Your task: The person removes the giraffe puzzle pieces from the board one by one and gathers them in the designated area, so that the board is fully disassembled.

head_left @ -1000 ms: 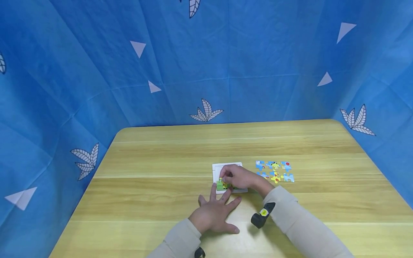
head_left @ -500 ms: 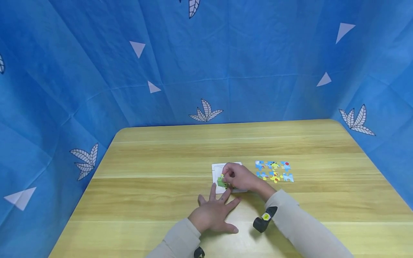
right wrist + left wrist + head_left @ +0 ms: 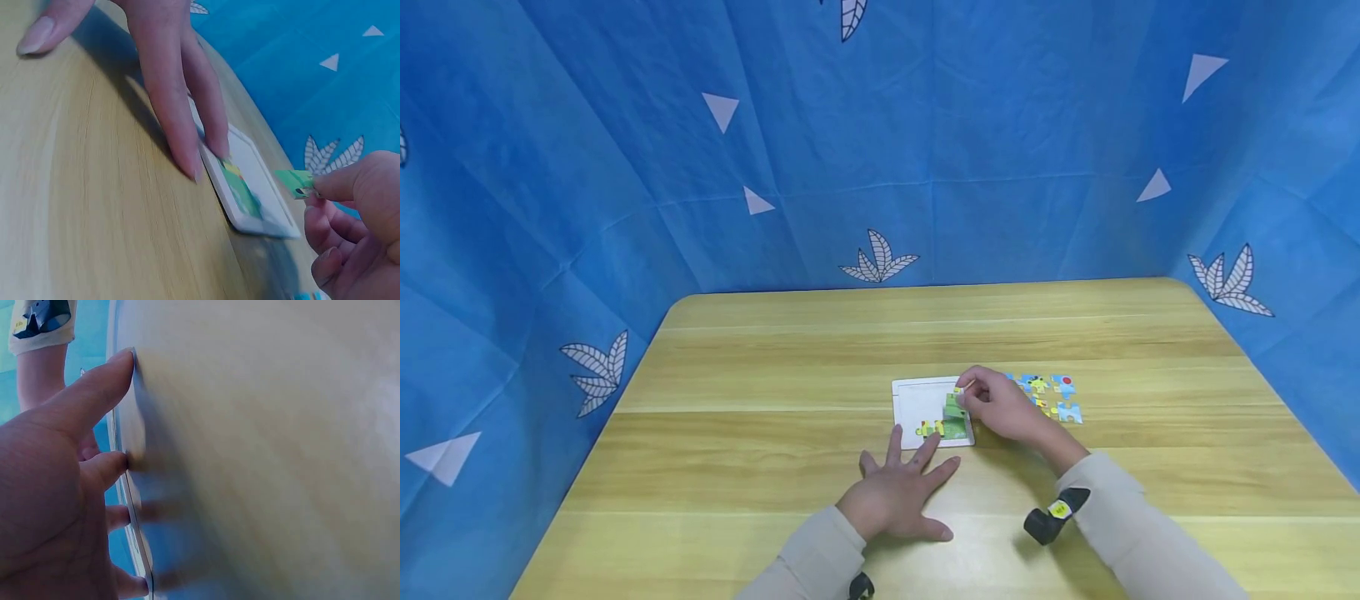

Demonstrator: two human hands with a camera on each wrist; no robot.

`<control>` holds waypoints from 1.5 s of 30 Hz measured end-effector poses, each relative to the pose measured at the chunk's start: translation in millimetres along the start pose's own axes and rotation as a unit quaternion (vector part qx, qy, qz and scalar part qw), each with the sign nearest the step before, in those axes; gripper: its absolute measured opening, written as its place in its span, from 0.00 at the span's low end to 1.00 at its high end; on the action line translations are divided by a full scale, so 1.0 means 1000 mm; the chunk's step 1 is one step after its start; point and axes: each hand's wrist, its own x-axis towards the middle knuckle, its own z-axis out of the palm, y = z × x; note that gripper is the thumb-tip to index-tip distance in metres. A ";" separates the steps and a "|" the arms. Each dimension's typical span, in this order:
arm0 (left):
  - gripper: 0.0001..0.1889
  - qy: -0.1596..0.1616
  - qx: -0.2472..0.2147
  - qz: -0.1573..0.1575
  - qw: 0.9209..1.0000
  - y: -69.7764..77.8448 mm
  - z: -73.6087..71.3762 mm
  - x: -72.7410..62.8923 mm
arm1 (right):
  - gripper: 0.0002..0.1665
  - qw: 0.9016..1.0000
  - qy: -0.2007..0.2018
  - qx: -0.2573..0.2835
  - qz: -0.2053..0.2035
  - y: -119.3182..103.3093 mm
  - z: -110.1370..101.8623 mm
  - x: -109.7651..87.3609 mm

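My right hand (image 3: 1000, 406) pinches a green puzzle piece (image 3: 294, 182) between thumb and fingers, lifted above the right side of the white puzzle tray (image 3: 917, 400). In the tray's lower right lie a green piece (image 3: 955, 429) and a yellow and red piece (image 3: 931, 428). My left hand (image 3: 897, 500) is spread flat, its fingertips at the tray's front edge; in the right wrist view one finger (image 3: 212, 119) reaches over the rim. The left wrist view shows the left palm (image 3: 50, 487) and its straight fingers low over the table.
Several loose blue and yellow puzzle pieces (image 3: 1066, 412) lie right of the tray, partly behind my right hand. The wooden table (image 3: 760, 467) ends at a blue patterned cloth (image 3: 1000, 208) at the back and sides.
My right hand has lifted the green piece from the tray's left part and carried it right, uncovering the tray's left side and the pieces lying in it. The left hand stays put.
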 end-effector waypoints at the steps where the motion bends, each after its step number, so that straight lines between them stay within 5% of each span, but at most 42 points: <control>1: 0.46 0.000 0.000 0.001 1.000 0.000 0.000 0.000 | 0.09 1.000 0.003 0.000 0.002 0.001 -0.002 -0.002; 23: 0.46 -0.002 -0.003 0.001 1.000 -0.002 0.003 -0.001 | 0.13 0.998 0.026 0.002 0.048 0.032 -0.026 -0.053; 34: 0.46 0.001 -0.003 0.003 1.000 -0.002 0.001 -0.002 | 0.13 0.996 0.031 0.008 0.084 0.034 -0.025 -0.062; 45: 0.46 0.000 0.002 0.004 1.000 -0.002 0.002 0.001 | 0.09 0.993 0.044 -0.043 0.099 0.036 -0.025 -0.061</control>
